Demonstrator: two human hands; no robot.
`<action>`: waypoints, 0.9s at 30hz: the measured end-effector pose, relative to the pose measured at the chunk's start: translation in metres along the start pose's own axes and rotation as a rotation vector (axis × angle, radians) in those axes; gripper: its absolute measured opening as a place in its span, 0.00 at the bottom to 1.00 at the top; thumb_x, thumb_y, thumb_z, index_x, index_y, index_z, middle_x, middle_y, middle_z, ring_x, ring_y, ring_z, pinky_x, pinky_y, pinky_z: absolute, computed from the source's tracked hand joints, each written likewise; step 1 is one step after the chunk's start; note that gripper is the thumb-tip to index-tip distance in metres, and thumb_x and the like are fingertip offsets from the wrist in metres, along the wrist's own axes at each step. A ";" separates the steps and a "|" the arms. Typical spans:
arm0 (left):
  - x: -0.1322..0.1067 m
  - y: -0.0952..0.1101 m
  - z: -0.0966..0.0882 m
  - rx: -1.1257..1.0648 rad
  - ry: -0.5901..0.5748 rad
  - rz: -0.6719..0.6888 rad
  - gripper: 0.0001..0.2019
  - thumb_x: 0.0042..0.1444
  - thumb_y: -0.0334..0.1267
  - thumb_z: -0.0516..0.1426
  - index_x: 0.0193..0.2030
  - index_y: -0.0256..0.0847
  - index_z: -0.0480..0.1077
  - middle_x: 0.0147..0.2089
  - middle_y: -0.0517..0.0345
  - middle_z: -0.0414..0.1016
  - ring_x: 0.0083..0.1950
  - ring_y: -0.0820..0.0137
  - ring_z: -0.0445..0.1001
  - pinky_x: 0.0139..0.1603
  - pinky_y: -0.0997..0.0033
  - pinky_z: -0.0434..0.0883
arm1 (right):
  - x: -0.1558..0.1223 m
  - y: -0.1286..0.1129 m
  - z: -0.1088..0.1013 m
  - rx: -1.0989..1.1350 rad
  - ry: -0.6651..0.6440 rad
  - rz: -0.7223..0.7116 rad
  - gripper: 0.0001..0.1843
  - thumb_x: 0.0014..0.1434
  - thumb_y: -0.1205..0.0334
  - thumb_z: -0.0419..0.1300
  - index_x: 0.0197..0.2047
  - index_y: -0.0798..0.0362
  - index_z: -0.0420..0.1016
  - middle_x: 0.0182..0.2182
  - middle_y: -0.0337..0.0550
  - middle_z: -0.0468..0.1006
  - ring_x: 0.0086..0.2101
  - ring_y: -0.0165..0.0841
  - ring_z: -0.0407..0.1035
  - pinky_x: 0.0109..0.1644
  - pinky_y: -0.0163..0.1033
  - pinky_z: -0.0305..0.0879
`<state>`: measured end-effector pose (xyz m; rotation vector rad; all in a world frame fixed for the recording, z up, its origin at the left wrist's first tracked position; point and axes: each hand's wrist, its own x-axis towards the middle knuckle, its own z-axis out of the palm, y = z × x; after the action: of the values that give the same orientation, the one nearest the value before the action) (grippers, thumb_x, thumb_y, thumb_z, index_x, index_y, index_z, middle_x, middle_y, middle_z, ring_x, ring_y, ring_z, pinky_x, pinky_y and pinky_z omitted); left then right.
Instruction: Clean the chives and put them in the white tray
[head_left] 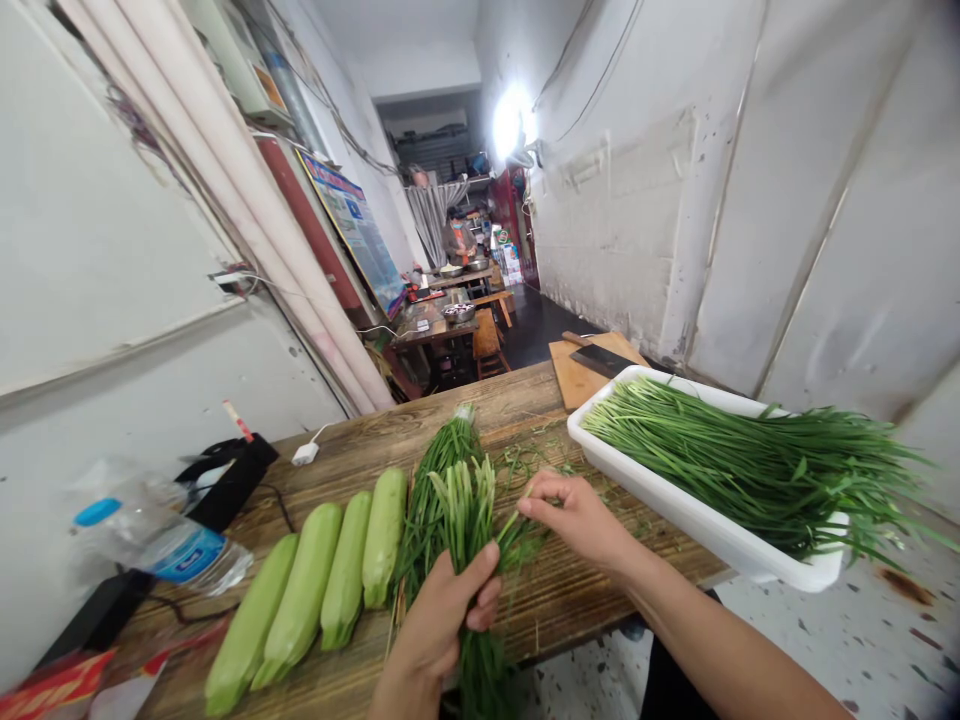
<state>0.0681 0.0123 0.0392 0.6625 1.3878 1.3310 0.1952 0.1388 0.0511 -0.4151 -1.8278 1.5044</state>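
My left hand point(448, 610) is wrapped round a bunch of garlic chives point(463, 505), pale cut ends up and green leaves hanging down past the table edge. My right hand point(564, 510) pinches the pale end of a chive stalk point(511, 524) at the bunch's right side, between thumb and forefinger. Behind the held bunch lies a pile of chives point(442, 450) on the wooden table point(360, 440). Loose trimmings point(536, 455) are scattered beside it. To the right, a white plastic tub point(675, 510) holds many chives point(735, 450), their leaves spilling over its far right end.
Several pale green zucchini point(300, 590) lie in a row at left. Beyond them are a water bottle point(169, 545), a black box point(240, 485) and a white charger point(305, 454). A cleaver point(600, 358) rests on a cutting board point(571, 378). A person point(459, 240) is in the background.
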 end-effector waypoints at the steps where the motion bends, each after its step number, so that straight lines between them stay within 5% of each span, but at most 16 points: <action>1: 0.000 0.000 -0.001 -0.051 -0.005 -0.017 0.25 0.42 0.59 0.63 0.23 0.40 0.58 0.14 0.73 0.54 0.14 0.84 0.47 0.16 0.80 0.47 | -0.001 0.002 -0.001 0.025 0.007 0.014 0.17 0.54 0.56 0.62 0.18 0.54 0.69 0.23 0.38 0.66 0.29 0.30 0.61 0.37 0.37 0.57; 7: -0.002 -0.002 -0.001 -0.039 0.020 -0.049 0.27 0.39 0.57 0.65 0.25 0.41 0.55 0.14 0.75 0.54 0.13 0.86 0.47 0.15 0.83 0.45 | 0.000 0.008 -0.013 0.306 0.246 0.122 0.12 0.47 0.54 0.67 0.23 0.53 0.75 0.25 0.38 0.68 0.31 0.31 0.61 0.40 0.38 0.58; 10: -0.003 -0.001 -0.003 -0.005 0.034 -0.037 0.27 0.39 0.58 0.65 0.23 0.41 0.54 0.13 0.75 0.53 0.13 0.86 0.46 0.15 0.83 0.44 | 0.003 0.002 -0.026 0.235 0.346 0.048 0.11 0.50 0.54 0.65 0.25 0.53 0.76 0.27 0.39 0.70 0.33 0.32 0.63 0.43 0.40 0.58; 17: -0.001 -0.002 0.001 0.113 0.047 0.000 0.27 0.41 0.60 0.63 0.22 0.41 0.55 0.13 0.74 0.52 0.13 0.85 0.47 0.15 0.81 0.45 | -0.004 -0.025 -0.014 -0.336 0.136 -0.225 0.06 0.54 0.59 0.63 0.35 0.49 0.79 0.40 0.44 0.73 0.44 0.39 0.64 0.52 0.45 0.57; 27: 0.001 -0.002 0.007 0.295 0.160 0.116 0.26 0.40 0.62 0.61 0.21 0.42 0.57 0.13 0.73 0.50 0.16 0.81 0.46 0.16 0.78 0.46 | 0.001 -0.012 0.000 -0.249 0.031 -0.118 0.06 0.45 0.65 0.70 0.29 0.50 0.79 0.38 0.42 0.73 0.44 0.39 0.65 0.52 0.46 0.57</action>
<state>0.0749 0.0153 0.0384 0.8580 1.7182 1.3040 0.1964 0.1365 0.0627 -0.4378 -1.9871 1.1895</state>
